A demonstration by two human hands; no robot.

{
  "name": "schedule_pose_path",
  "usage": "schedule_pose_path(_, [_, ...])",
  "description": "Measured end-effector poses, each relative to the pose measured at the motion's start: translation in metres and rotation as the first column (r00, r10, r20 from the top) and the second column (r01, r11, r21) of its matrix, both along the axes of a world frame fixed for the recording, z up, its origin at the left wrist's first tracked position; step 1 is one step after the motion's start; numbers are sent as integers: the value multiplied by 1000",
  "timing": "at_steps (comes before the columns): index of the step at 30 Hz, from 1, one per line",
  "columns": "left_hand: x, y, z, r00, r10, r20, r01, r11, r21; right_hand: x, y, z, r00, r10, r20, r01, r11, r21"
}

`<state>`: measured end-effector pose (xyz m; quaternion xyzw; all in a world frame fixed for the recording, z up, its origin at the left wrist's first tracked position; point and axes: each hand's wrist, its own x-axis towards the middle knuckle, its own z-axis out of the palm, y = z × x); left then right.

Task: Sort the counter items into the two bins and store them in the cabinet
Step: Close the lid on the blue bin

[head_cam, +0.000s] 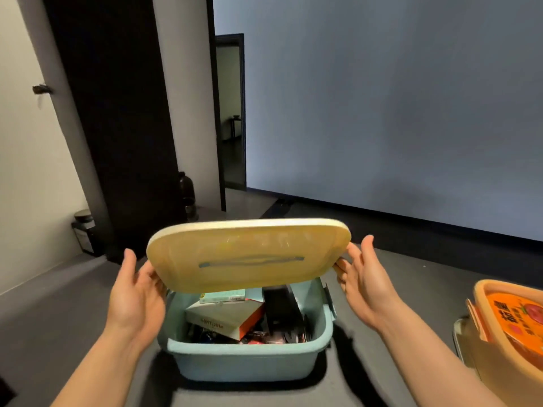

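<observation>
A light blue bin [246, 364] stands on the dark counter in front of me, filled with boxes and small packets, among them a white and orange box [223, 317] and a black item [279, 306]. Above it a tan lid [248, 255] is tilted, its near edge low over the bin. My left hand [136, 292] holds the lid's left edge with fingers behind it. My right hand [363, 277] holds the right edge, thumb up and fingertips at the rim.
A second bin [482, 304] with an orange rim holds an orange food package [523, 324] at the far right. Dark jars [83, 233] stand by the wall at the left. A dark bottle [186, 189] is near an open doorway [232, 113].
</observation>
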<state>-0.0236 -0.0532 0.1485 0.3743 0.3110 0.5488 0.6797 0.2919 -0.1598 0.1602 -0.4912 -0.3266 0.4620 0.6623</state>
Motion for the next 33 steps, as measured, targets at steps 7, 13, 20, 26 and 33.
schedule_pose_path(7, [-10, 0, -20, 988, -16, -152, 15, 1000, -10, -10, -9, -22, 994, -45, 105, 44, 999, 11])
schedule_pose_path(13, [-14, 13, -50, 608, -71, -791, 134, 991, 13, -18, -10, -77, 873, 27, 487, 36, 992, -120])
schedule_pose_path(20, [2, 41, -63, 428, 48, -903, 134, 984, 116, -29, 8, -90, 787, -42, 615, 219, 952, -215])
schedule_pose_path(26, [2, 54, -72, 302, 143, -943, 132, 973, 190, -35, 14, -98, 770, -85, 632, 279, 936, -215])
schedule_pose_path(33, [29, 28, -61, -13, 517, -856, 125, 850, 512, -30, 9, -110, 968, -248, -38, 215, 899, -381])
